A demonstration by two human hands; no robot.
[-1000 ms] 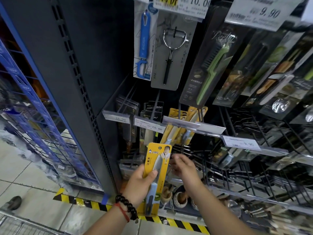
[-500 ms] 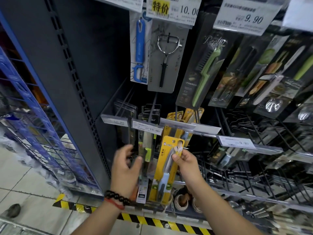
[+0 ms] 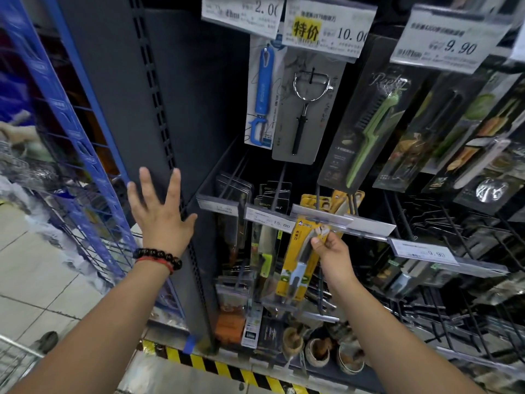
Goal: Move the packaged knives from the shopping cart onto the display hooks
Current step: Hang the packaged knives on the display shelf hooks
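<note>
A yellow packaged knife (image 3: pixel 298 260) hangs upright in front of the middle row of display hooks (image 3: pixel 318 200), its top just under a clear price strip. My right hand (image 3: pixel 331 251) pinches the pack near its top right edge. More yellow knife packs (image 3: pixel 341 199) hang on the hook behind it. My left hand (image 3: pixel 159 211), with a bead bracelet on the wrist, is raised with fingers spread in front of the dark shelf upright, holding nothing. A corner of the wire shopping cart (image 3: pixel 14 362) shows at the bottom left.
Peelers in packs (image 3: pixel 304 109) hang on the upper row under price tags. Bare hooks (image 3: pixel 454 223) stick out to the right. A blue wire rack (image 3: pixel 71 155) stands left. Small bowls (image 3: pixel 318 351) sit on the bottom shelf above yellow-black floor tape.
The yellow knife pack passed from my left hand to my right and rose to the hook's price strip. My left hand let go and moved up and left, fingers spread.
</note>
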